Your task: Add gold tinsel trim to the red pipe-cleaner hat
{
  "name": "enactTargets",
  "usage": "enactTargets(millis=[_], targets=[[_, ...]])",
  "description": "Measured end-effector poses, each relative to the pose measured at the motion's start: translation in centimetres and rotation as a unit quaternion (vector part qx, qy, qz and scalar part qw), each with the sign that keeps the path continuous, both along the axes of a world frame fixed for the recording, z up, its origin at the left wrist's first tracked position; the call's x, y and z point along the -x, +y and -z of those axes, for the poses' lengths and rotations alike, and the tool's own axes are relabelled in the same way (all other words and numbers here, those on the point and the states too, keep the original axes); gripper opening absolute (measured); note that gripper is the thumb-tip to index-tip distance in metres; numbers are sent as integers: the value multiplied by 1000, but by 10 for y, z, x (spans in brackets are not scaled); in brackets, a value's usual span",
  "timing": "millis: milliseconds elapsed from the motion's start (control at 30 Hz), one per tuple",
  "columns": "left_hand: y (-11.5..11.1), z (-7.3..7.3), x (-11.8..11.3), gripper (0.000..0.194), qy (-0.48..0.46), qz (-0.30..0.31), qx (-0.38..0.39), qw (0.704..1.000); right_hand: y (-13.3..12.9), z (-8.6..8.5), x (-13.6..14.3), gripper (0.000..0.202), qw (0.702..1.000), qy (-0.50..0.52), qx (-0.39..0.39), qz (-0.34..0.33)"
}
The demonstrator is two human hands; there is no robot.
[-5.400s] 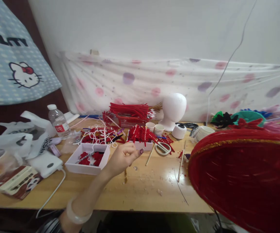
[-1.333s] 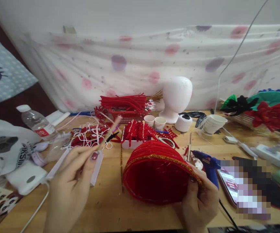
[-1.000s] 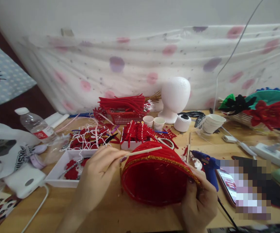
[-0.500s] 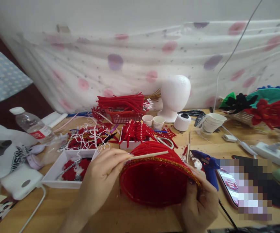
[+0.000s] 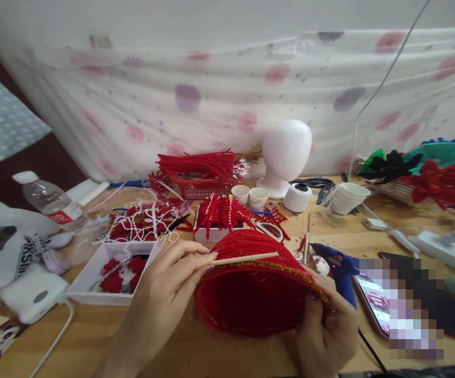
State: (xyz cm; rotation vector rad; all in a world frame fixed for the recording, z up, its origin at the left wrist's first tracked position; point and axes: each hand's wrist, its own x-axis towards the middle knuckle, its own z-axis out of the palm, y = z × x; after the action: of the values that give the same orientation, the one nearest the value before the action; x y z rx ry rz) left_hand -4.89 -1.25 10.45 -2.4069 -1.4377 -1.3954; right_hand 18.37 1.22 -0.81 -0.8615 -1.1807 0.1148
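Observation:
A red hat-like piece (image 5: 251,307) covered in fuzzy strands lies tilted on its side, its hollow opening facing me. Glittery gold trim (image 5: 267,266) runs along the upper edge of that opening. Pinched in the fingers of my left hand (image 5: 172,278) is a thin pale wooden stick (image 5: 247,258), which lies along the trim. My right hand (image 5: 326,325) grips the rim at the right, thumb inside and fingers on the outside. The far side of the red piece is hidden.
Behind are a red basket (image 5: 204,188), a white foam head (image 5: 286,155), scissors (image 5: 269,231) and paper cups (image 5: 259,198). A blue glue gun (image 5: 341,273) and a phone (image 5: 373,302) lie to the right. White box (image 5: 89,296) and bottle (image 5: 50,202) stand left.
The stick has shifted slightly right along the trim with my left hand. My right hand keeps its grip on the rim, and the view has moved a little.

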Motion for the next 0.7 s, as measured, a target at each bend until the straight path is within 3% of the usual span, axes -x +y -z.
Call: enactTargets(millis=[300, 533, 700], targets=[[-8, 11, -8, 26, 37, -24, -50, 998, -1, 3, 0, 20, 999, -1, -1, 36], [-20, 8, -10, 33, 99, -37, -80, 991, -1, 1, 0, 20, 1000, 7, 7, 25], [-25, 15, -12, 36, 45, -48, -26, 997, -1, 4, -1, 19, 1000, -8, 10, 19]])
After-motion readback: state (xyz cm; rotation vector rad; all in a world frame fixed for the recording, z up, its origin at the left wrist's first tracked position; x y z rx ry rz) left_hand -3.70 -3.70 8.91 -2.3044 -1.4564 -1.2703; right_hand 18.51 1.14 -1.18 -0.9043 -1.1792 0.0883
